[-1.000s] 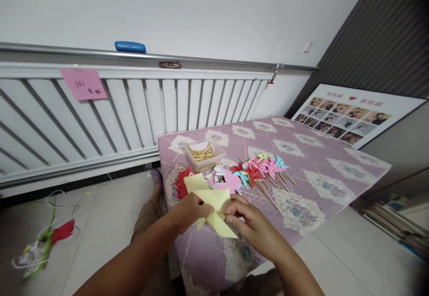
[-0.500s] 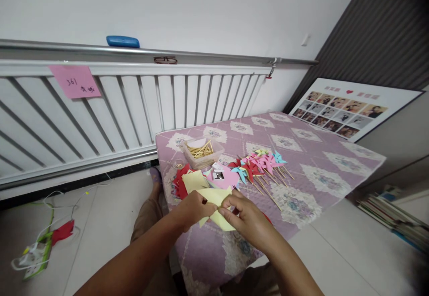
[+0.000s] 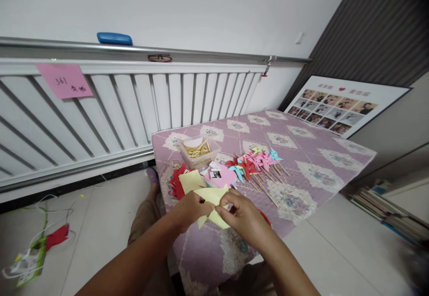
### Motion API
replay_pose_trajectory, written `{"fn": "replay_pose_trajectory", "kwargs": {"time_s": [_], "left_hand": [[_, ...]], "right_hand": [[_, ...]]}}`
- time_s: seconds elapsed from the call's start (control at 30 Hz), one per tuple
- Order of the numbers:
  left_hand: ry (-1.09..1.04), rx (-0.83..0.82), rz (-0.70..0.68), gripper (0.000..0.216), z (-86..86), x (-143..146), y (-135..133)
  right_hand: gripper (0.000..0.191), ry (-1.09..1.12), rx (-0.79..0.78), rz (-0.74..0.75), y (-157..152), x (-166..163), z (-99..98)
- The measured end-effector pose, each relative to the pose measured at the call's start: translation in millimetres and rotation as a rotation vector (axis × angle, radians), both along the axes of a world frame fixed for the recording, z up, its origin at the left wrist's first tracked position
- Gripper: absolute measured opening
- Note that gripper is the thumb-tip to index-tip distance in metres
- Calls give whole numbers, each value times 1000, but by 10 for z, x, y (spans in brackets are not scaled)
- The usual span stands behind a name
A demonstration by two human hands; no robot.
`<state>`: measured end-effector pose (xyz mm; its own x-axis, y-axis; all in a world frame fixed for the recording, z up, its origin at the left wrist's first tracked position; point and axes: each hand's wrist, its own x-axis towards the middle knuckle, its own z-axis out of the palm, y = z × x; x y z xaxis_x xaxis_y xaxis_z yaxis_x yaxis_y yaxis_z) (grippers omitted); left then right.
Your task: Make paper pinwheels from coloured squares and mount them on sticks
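Okay so the yellow paper [image 3: 212, 193] is on the near side of the plastic stick tub [image 3: 210, 158], left hand [image 3: 190, 209] and right hand [image 3: 241, 214] equally close, fingers pinched on it, tips nearly meeting mid-sheet.

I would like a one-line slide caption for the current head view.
Left hand and right hand hold yellow paper above a purple floral cloth, near colourful pinwheels on sticks.
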<state>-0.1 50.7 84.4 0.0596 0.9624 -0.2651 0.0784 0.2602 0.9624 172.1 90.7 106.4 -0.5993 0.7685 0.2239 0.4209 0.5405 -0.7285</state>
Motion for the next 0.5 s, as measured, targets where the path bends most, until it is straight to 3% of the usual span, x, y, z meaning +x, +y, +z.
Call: {"fn": "replay_pose_trajectory", "kwargs": {"time_s": [0.17, 0.33, 0.5], "left_hand": [[-152, -29, -8, 14, -53, -16, 5], [-166, -81, 24, 16, -64, -23, 10], [-146, -46, 4, 16, -87, -48, 19]], "right_hand": [[9, 64, -145, -94, -16, -52, -15], [74, 227, -348, -128, -59, -114, -32], [87, 404, -508, -121, -64, -149, -117]]}}
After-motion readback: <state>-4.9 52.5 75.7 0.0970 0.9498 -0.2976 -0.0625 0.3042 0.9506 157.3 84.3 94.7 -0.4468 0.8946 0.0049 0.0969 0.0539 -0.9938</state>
